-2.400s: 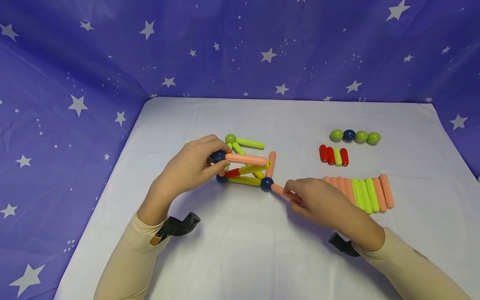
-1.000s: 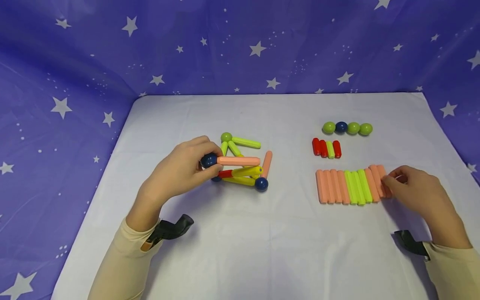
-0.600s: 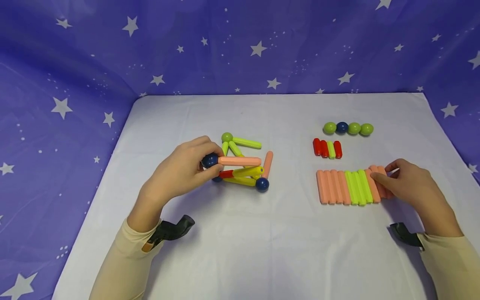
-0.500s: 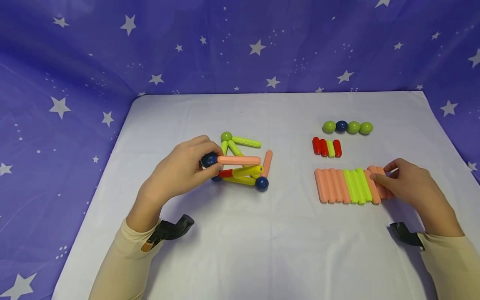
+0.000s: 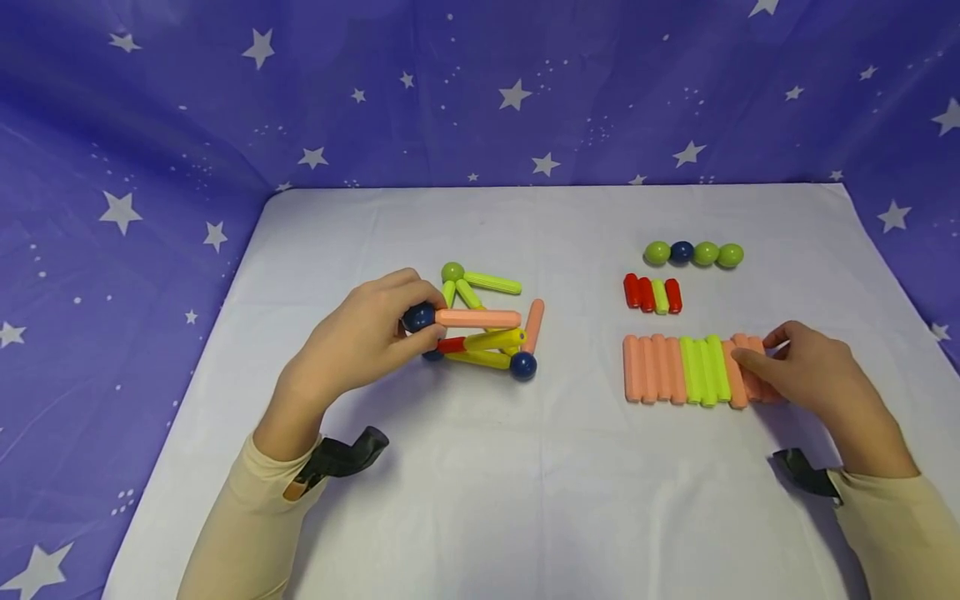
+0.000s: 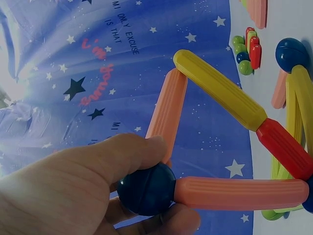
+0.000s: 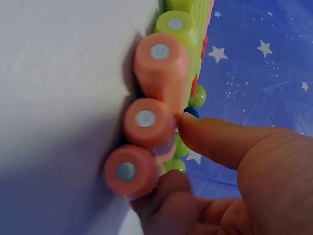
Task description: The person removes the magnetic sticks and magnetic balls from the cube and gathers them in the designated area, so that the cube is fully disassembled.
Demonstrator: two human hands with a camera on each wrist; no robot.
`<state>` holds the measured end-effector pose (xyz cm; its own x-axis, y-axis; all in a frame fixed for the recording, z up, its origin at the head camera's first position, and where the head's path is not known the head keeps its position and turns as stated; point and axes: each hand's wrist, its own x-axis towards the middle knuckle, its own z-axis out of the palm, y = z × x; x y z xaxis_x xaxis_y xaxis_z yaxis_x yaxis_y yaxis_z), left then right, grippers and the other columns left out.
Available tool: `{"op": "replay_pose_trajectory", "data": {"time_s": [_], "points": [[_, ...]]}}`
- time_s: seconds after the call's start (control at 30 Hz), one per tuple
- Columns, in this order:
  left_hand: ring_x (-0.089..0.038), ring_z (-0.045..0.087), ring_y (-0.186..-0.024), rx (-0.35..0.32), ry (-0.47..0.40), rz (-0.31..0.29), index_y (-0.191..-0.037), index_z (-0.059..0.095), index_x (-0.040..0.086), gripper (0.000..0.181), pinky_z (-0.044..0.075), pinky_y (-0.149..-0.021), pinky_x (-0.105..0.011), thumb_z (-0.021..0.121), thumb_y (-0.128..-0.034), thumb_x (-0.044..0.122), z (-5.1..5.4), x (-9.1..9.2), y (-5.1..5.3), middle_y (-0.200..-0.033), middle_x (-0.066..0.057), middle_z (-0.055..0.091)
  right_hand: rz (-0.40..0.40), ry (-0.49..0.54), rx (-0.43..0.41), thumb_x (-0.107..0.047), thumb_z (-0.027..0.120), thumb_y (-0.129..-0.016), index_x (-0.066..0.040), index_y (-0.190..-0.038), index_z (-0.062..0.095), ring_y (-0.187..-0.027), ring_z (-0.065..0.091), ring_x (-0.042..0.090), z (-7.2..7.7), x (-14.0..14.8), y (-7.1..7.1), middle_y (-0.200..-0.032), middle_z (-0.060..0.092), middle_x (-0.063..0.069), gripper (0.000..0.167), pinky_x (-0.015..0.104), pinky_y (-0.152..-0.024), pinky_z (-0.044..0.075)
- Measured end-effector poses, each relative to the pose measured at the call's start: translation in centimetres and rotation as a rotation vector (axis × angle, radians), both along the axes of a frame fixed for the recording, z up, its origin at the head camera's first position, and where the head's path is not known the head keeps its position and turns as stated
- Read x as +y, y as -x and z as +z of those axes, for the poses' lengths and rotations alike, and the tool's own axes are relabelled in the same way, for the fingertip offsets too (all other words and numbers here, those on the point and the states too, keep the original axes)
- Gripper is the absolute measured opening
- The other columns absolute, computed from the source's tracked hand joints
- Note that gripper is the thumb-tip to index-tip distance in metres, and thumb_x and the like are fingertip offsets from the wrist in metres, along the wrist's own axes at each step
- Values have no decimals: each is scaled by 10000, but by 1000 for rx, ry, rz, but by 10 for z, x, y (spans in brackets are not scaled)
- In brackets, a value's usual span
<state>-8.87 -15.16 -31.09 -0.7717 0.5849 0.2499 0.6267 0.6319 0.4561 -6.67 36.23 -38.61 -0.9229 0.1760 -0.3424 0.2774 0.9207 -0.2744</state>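
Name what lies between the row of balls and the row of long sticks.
The head view shows four short rods, three red and one lime, between the balls and the long sticks, with white cloth in the gaps.

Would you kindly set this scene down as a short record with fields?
Left hand: grips a glossy dark-blue ball touching a ridged salmon stick
Right hand: holds the right end of a row of salmon and lime-green sticks
Behind that row: four short rods, three red, one lime-green
Farthest back: four balls, three green, one dark-blue
Surface: white cloth
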Motion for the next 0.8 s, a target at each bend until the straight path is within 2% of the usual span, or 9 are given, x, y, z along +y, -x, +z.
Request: {"op": "replay_pose_trajectory", "data": {"time_s": [0.1,0.17,0.23,0.37,0.47,0.53,0.63,0.7,0.8], "points": [[-127,502,-760,-1,-2,-5,-1006,669,123,149,444,-667,-296,708,-899,219,0,0,0,-910,41,571,22,-14,45,-655,586,-853,96,-1128,483,-761,551,339,5,-12,-1,-967,586,278,807,354,-521,458],[-126,503,-761,-6,-4,-5,-1007,670,121,149,445,-667,-295,708,-899,218,0,0,0,-911,42,572,67,-8,119,-615,590,-874,85,-1146,504,-759,559,335,12,-28,-2,-951,599,254,756,393,-548,456],[-124,503,-760,-10,-5,-3,-1007,670,122,153,446,-664,-291,709,-897,221,1,0,0,-912,45,571,142,14,220,-548,611,-894,53,-1159,539,-765,573,317,21,-52,-2,-957,613,221,661,424,-578,464],[-125,502,-762,-13,-6,3,-1012,672,121,158,446,-665,-291,709,-896,223,0,-2,-1,-915,43,573,380,180,381,-393,678,-905,-67,-1141,617,-804,585,218,43,-112,2,-978,638,88,407,407,-648,486],[-126,502,-759,-16,-9,7,-1015,672,123,160,448,-662,-291,710,-897,224,0,-4,-1,-920,43,574,547,345,378,-354,700,-900,-154,-1167,614,-810,569,136,51,-161,5,-980,626,-17,345,350,-667,498],[-125,503,-761,-20,-14,5,-1021,671,126,161,452,-664,-292,710,-899,223,-1,-5,-1,-926,44,576,600,440,326,-389,696,-899,-203,-1215,588,-798,567,107,52,-190,7,-978,612,-61,382,326,-656,503],[-126,506,-755,-24,-21,0,-1025,670,133,159,458,-661,-287,712,-899,222,-3,-5,0,-927,49,574,604,561,254,-438,686,-895,-252,-1251,558,-781,569,127,48,-226,10,-958,605,-58,421,330,-625,496],[-134,510,-744,-24,-21,-4,-1026,669,138,158,459,-653,-285,709,-901,225,-3,-4,2,-922,50,570,560,628,224,-449,674,-901,-271,-1202,581,-721,556,154,44,-242,12,-887,602,-40,362,324,-571,470],[-149,512,-726,-23,-15,-3,-1030,664,139,162,456,-643,-284,703,-905,234,-3,-3,3,-915,51,562,469,735,198,-388,666,-920,-240,-1100,630,-627,520,206,38,-254,14,-782,595,31,235,308,-500,421]]}}
